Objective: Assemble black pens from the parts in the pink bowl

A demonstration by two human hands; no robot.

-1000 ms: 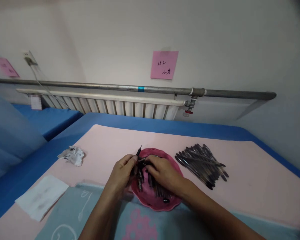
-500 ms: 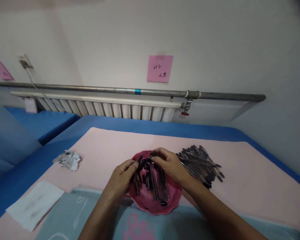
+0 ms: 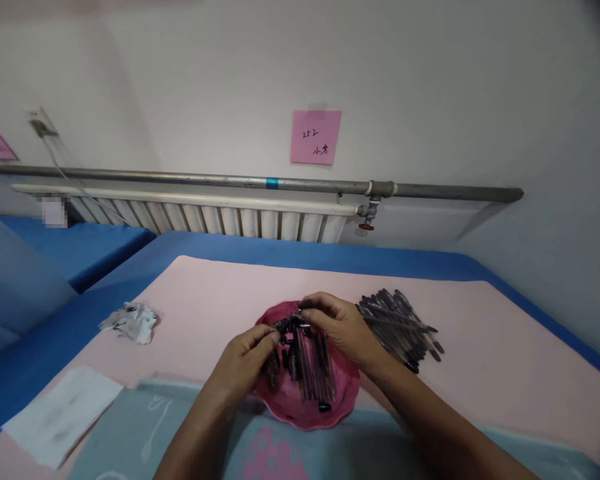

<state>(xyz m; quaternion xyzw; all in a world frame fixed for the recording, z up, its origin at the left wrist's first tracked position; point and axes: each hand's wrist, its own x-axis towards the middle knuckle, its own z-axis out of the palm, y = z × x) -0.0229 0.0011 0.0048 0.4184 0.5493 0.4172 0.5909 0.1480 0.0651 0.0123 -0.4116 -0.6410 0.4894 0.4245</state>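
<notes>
Your left hand has tipped the dark pen piece over since half a second ago: in the head view it pointed up and away then, and now it slants lower, toward your right hand. You have that piece pinched between the left thumb and forefinger, above the left part of the pink dish. Your right hand is over the far right part of the dish, thumb and fingertips drawn near each other and close to the end of the piece; the spot is small and dark, so I can't tell whether they grip anything.

Below your hands, the dish holds a row of clear tubes pointing toward you, with small black parts to their left and one black cap by their near ends. Just right of the dish, partly behind your right hand, lies a loose heap of dark pens. The dish sits on a pink mat and partly against a teal cloth along your side of the surface. Well off to your left are a crumpled, stained tissue and a smudged white sheet.
</notes>
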